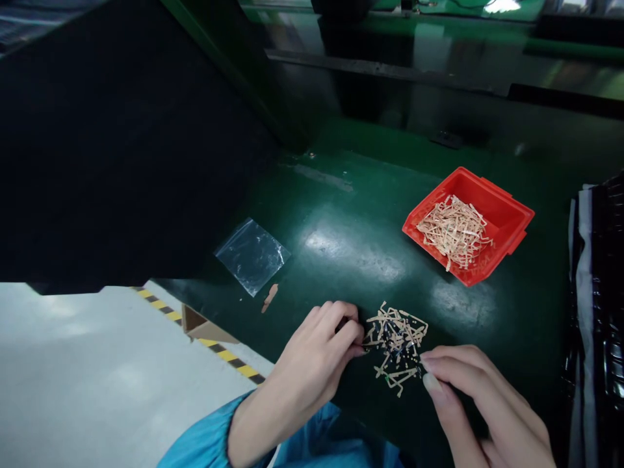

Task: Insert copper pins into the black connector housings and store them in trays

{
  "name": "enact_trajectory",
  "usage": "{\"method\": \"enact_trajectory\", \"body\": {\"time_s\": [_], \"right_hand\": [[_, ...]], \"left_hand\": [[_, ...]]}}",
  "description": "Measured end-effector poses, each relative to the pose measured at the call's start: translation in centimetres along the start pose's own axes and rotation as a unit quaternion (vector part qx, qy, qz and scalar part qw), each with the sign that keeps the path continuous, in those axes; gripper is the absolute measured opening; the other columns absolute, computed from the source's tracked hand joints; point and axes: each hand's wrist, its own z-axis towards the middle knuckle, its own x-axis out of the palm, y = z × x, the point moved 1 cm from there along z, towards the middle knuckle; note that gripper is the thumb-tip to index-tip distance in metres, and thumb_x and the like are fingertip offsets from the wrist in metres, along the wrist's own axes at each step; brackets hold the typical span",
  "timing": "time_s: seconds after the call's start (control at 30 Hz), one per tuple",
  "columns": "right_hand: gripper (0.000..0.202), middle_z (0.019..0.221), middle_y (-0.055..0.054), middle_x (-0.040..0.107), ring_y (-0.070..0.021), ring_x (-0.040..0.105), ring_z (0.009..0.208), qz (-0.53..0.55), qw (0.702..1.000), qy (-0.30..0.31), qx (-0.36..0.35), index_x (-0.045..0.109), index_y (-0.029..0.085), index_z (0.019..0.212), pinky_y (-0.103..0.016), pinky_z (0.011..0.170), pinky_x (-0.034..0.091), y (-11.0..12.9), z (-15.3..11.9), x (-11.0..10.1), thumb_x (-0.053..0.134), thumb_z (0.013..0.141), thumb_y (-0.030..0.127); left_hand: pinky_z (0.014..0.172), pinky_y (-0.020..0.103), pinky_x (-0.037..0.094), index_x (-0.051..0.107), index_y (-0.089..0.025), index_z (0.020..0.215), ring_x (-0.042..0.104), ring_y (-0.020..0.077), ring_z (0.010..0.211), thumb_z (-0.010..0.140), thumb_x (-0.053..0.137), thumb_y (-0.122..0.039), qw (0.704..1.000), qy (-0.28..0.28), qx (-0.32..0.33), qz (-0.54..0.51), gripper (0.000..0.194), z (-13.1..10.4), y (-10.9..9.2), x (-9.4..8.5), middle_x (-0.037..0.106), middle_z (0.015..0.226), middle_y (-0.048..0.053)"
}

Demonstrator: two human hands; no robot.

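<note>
Here, the green surface (351, 214) has a slanted edge that runs from the left side of the frame down to the bottom middle. A wide stretch of it lies between the clear plastic bag (252, 256), left of the middle, and the red bin (504, 244) on the right. A small tan scrap (270, 298) sits just beside the bag, near the slanted edge. Black trays (613, 325) stand at the far right.

The pile (397, 344) of thin tan strips and tiny dark bits is low in the frame, right of the middle. The left hand (312, 357) is at the pile's left side. Its fingers are curled, with the thumb close to them, and I cannot tell if they hold a bit. The right hand (492, 403) is at the pile's right side. Its thumb and first finger are a little way apart at the tips, by a dark bit, but I cannot tell if they grip it.

More tan strips (453, 231) lie inside the bin. Faint marks show on the bin's front wall, too blurry to read.
</note>
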Motion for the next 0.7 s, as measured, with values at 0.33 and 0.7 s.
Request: {"method": "enact_trajectory", "body": {"time_s": [0.33, 0.7], "right_hand": [[0.019, 0.102, 0.000, 0.081, -0.0131, 0.080, 0.089, -0.035, 0.993, 0.085, -0.075, 0.068, 0.025, 0.115, -0.025, 0.080, 0.064, -0.7, 0.1, 0.4, 0.064, 0.104, 0.010], [0.020, 0.103, 0.001, 0.081, -0.0124, 0.079, 0.090, -0.018, 0.994, 0.091, -0.055, 0.067, 0.026, 0.117, -0.025, 0.082, 0.063, -0.9, -0.3, 0.9, 0.062, 0.105, 0.010]], "left_hand": [[0.075, 0.021, 0.054, 0.063, -0.027, 0.110, 0.066, 0.0137, 0.084, 0.108, 0.057, -0.008, 0.972, -0.106, -0.080, -0.193, 0.021, 0.9, -2.0, 0.1, 0.068, 0.096, -0.002], [0.073, 0.017, 0.064, 0.079, -0.021, 0.095, 0.079, 0.0122, 0.074, 0.101, 0.079, -0.022, 0.867, -0.057, -0.159, -0.469, 0.007, 4.4, -5.4, 0.5, 0.084, 0.083, 0.000]]}}
